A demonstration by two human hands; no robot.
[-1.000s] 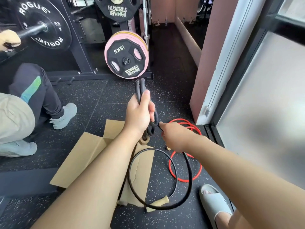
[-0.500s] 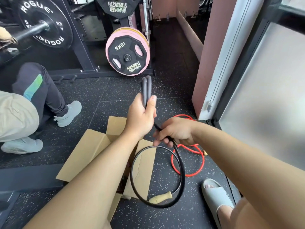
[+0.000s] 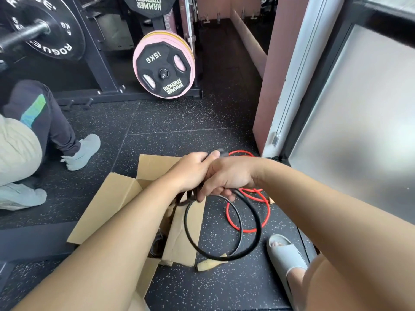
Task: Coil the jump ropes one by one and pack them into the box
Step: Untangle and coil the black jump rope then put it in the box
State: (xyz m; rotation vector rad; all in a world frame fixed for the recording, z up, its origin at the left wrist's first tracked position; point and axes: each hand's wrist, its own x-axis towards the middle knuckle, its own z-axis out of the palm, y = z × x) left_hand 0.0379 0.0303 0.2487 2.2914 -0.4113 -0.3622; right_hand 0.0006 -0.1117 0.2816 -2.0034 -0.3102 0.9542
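Left hand (image 3: 190, 172): clenched round a bunch of black rope strands, thumb side up. A short dark bend of the rope pokes out past the fingertips.
Right hand (image 3: 226, 176): just right of the left hand & touching it, knuckles up. Fingers are curled round the same rope where the strands leave the bunch.
Black rope (image 3: 258, 223): gripped at its top by both hands. Two loose loops hang below the right hand, one inside the other in view, over the box's right flap & the floor.
Handle (image 3: 211, 263): tan, wooden-looking, at the bottom of the loops by the flap's lower corner. Blurred; can't tell if it touches the floor.
Box (image 3: 107, 205): brown cardboard, open, flaps spread, on the floor under the left forearm, just below & left of the hands. Sth dark inside, mostly hidden by the arm.
Red rope (image 3: 267, 212): coiled flat on the floor right of the box, partly hidden behind the right hand. The black loops cross it in view.
Slipper (image 3: 285, 252): pale grey, on a foot, lower right, near the loops but apart.
Floor (image 3: 179, 122): black rubber w/ light specks.
Other person (image 3: 45, 117): far left, dark trousers w/ a green-blue stripe, pale shoes.
Weight plate (image 3: 164, 66): black on pink, marked 15KG, on a rack at the back.
Glass panel (image 3: 359, 131): frosted, right side.
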